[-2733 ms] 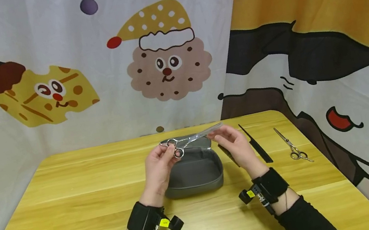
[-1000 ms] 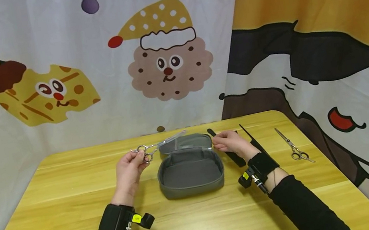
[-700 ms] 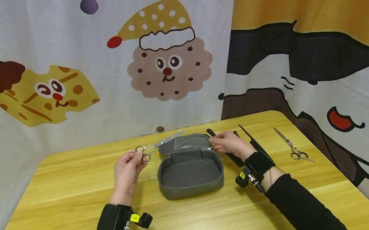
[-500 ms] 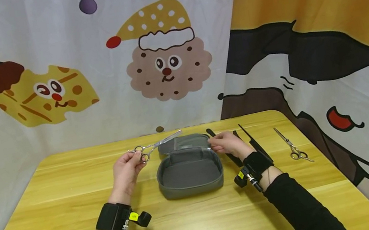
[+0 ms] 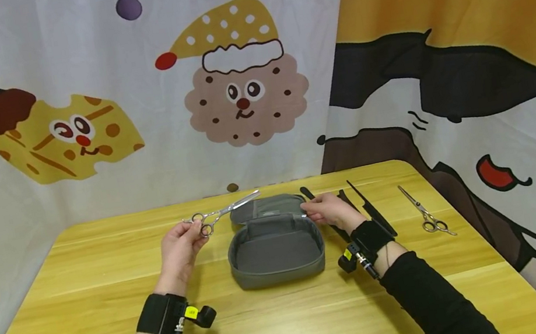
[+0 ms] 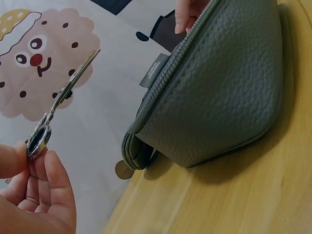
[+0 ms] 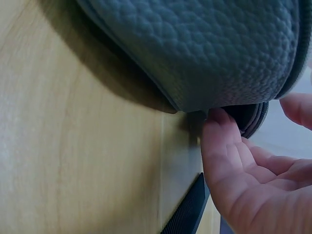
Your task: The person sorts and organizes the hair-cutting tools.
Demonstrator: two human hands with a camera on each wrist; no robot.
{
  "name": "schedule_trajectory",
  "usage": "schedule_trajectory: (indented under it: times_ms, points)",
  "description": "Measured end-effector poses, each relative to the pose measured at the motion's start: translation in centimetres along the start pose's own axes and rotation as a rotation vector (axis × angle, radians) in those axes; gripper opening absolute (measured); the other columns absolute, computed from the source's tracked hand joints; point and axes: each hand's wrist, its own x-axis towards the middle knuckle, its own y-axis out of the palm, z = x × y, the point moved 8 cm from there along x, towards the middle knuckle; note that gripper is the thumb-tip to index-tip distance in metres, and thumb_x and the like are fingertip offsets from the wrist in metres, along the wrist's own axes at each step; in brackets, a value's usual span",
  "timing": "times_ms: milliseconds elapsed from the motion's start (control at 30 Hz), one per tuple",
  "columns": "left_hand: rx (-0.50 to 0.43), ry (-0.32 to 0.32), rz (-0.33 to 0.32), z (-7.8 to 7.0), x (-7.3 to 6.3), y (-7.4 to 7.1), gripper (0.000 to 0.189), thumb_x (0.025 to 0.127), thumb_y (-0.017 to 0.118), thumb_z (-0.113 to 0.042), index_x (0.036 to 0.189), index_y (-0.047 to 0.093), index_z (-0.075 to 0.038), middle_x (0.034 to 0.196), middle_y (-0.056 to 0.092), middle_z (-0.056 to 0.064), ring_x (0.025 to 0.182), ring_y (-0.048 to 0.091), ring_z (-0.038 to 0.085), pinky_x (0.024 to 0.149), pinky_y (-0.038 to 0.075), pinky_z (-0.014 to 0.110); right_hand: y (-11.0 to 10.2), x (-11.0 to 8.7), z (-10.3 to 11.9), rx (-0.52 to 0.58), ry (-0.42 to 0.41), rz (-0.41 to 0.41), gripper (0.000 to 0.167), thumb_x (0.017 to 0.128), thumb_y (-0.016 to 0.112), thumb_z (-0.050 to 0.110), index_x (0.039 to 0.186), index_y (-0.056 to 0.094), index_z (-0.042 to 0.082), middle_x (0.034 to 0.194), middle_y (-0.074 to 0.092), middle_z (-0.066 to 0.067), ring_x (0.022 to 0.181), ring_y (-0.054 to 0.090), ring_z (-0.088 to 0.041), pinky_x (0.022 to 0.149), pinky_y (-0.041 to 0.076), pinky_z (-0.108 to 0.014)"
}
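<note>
In the head view my left hand [image 5: 181, 252] holds silver thinning shears [image 5: 224, 211] by the finger rings. Their blades point to the right, raised near the back left of a grey zip case [image 5: 281, 275]. The left wrist view shows thumb and fingers pinching a ring of the shears [image 6: 40, 139]. The case stands unzipped, its lid [image 5: 274, 205] folded back, with nothing seen inside. My right hand [image 5: 331, 209] grips the case's back right corner by the lid hinge. In the right wrist view its fingers [image 7: 234, 156] reach behind the corner, partly hidden, with the thumb beside the zipped rim.
Right of the case lie a black comb [image 5: 337, 232], partly hidden by the right hand, and a black tail comb [image 5: 374, 214]. Another pair of scissors [image 5: 425, 214] lies farther right. The wooden table [image 5: 85, 315] ends at a printed curtain [image 5: 118, 192].
The left hand has drawn the shears leftward from above the case. The right hand has let go of the blade end and gone down to the case's back right corner.
</note>
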Motion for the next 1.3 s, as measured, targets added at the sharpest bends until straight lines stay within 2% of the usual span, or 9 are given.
schedule_trajectory:
  times_ms: [233,400,600,667,767,833,900,1167,1300]
  points:
    - [0.006,-0.004,-0.011,0.2,0.1,-0.2,0.021,0.099,0.061,-0.006,0.078,0.06,-0.005,0.078,0.066,0.002,0.071,0.065,0.01,0.068,0.057,0.022,0.1,0.0,-0.1,-0.035,0.017,-0.042,0.052,0.101,0.059,0.025,0.138,0.048,-0.01,0.107,0.062,-0.01,0.083,0.062,-0.01,0.08,0.056,-0.03]
    - [0.022,-0.01,-0.011,0.3,0.3,-0.1,0.02,0.099,0.061,-0.007,0.079,0.061,-0.004,0.078,0.066,0.002,0.072,0.065,0.01,0.068,0.057,0.021,0.4,0.0,-0.1,-0.056,0.018,-0.041,0.043,0.102,0.059,0.024,0.131,0.055,-0.008,0.084,0.056,-0.002,0.07,0.052,-0.01,0.069,0.049,-0.027]
    - [0.019,-0.02,-0.021,0.5,0.5,-0.3,0.022,0.099,0.061,-0.006,0.077,0.06,-0.005,0.076,0.066,0.002,0.07,0.065,0.01,0.066,0.057,0.021,0.3,-0.1,0.0,-0.071,0.012,-0.067,0.033,0.102,0.059,0.021,0.121,0.057,-0.006,0.076,0.049,-0.001,0.065,0.046,-0.011,0.068,0.045,-0.029]
    - [0.015,-0.022,-0.025,0.6,0.6,-0.4,0.022,0.099,0.061,-0.005,0.077,0.06,-0.005,0.076,0.066,0.001,0.07,0.065,0.009,0.066,0.057,0.021,0.2,-0.1,0.1,-0.075,0.001,-0.078,0.033,0.101,0.06,0.02,0.119,0.057,-0.007,0.081,0.052,-0.004,0.068,0.048,-0.012,0.072,0.047,-0.031]
    - [0.018,-0.026,-0.032,0.6,0.7,-0.5,0.02,0.099,0.061,-0.006,0.078,0.06,-0.004,0.076,0.066,0.001,0.07,0.065,0.009,0.066,0.057,0.021,0.2,-0.1,0.1,-0.074,-0.003,-0.089,0.042,0.1,0.061,0.019,0.131,0.053,-0.008,0.106,0.059,-0.014,0.084,0.057,-0.016,0.083,0.052,-0.034]
    - [0.026,-0.03,-0.033,0.5,0.7,-0.5,0.019,0.099,0.061,-0.007,0.081,0.06,-0.003,0.077,0.066,0.001,0.071,0.065,0.009,0.066,0.057,0.02,0.2,-0.2,0.1,-0.078,-0.005,-0.095,0.053,0.1,0.061,0.018,0.143,0.044,-0.008,0.129,0.055,-0.021,0.101,0.06,-0.022,0.091,0.053,-0.038]
    - [0.036,-0.033,-0.034,0.4,0.8,-0.6,0.017,0.099,0.062,-0.008,0.083,0.06,-0.002,0.078,0.066,0.001,0.071,0.065,0.009,0.067,0.057,0.02,0.1,-0.2,0.1,-0.081,-0.002,-0.1,0.058,0.1,0.061,0.019,0.147,0.039,-0.007,0.141,0.048,-0.024,0.112,0.058,-0.026,0.094,0.052,-0.04]
    - [0.055,-0.042,-0.022,-0.1,1.3,-0.9,0.02,0.099,0.061,-0.006,0.079,0.061,-0.004,0.078,0.065,0.0,0.071,0.065,0.009,0.068,0.057,0.02,0.0,-0.5,0.7,-0.053,-0.052,-0.12,0.056,0.1,0.06,0.012,0.145,0.037,-0.011,0.133,0.052,-0.025,0.085,0.058,-0.015,0.083,0.051,-0.033]
    - [0.067,-0.042,-0.007,-0.6,1.7,-1.1,0.019,0.1,0.059,-0.006,0.08,0.06,-0.004,0.076,0.065,0.0,0.07,0.064,0.008,0.068,0.056,0.02,0.2,-0.6,0.9,-0.023,-0.075,-0.129,0.053,0.1,0.057,0.007,0.144,0.035,-0.014,0.13,0.052,-0.028,0.086,0.059,-0.015,0.084,0.053,-0.032]
